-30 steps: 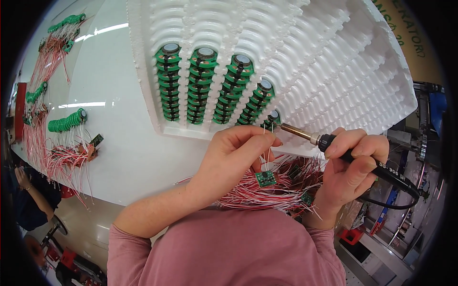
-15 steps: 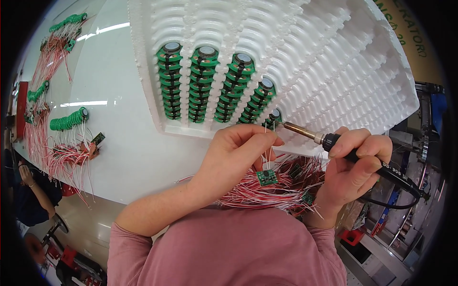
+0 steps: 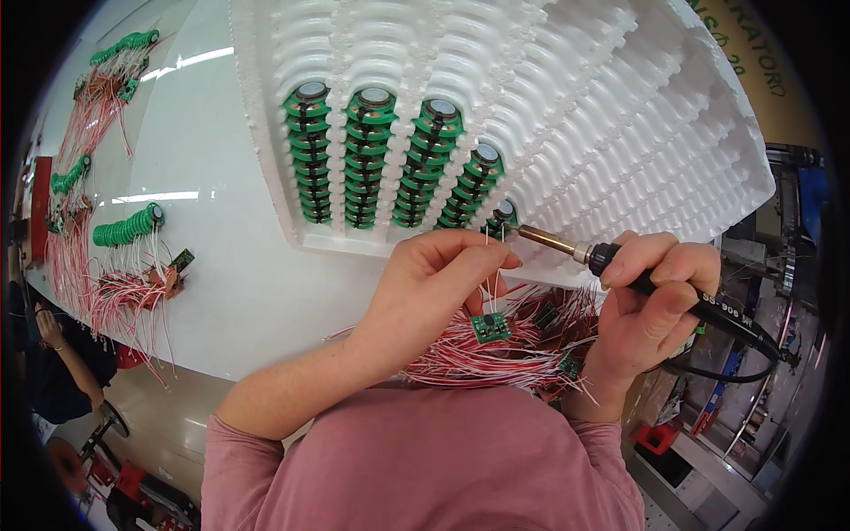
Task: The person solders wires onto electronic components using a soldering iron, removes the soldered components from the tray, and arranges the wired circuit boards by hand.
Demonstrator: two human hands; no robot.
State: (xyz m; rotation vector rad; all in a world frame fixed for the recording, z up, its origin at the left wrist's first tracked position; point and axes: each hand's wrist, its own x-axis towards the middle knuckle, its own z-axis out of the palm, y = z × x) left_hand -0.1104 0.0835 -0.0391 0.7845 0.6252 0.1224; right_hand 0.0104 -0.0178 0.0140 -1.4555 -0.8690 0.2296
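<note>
My left hand [image 3: 443,276] pinches thin white wires [image 3: 488,296] near the front edge of a white foam tray [image 3: 522,97]. Below the fingers, a small green circuit board [image 3: 491,327] hangs on these wires. The wire ends reach up to a small round green speaker [image 3: 504,211] in the tray's fifth filled row. In my right hand [image 3: 660,301] is a soldering iron [image 3: 575,250], black-handled with a metal barrel. Its tip is at that speaker's edge, beside the wire ends; exact contact is too small to tell. Other stacked green speakers [image 3: 360,164] fill neighbouring rows.
A heap of red and white wires [image 3: 460,358] with small boards lies in front of me. Green speaker stacks [image 3: 128,223] with wires lie on the white table [image 3: 239,283] at left. The iron's cable [image 3: 735,379] loops at right. Another person's arm [image 3: 75,367] shows far left.
The foam tray and both hands have shifted slightly left together. The grip on the wires and the iron stays the same, with the iron's tip still at the speaker.
</note>
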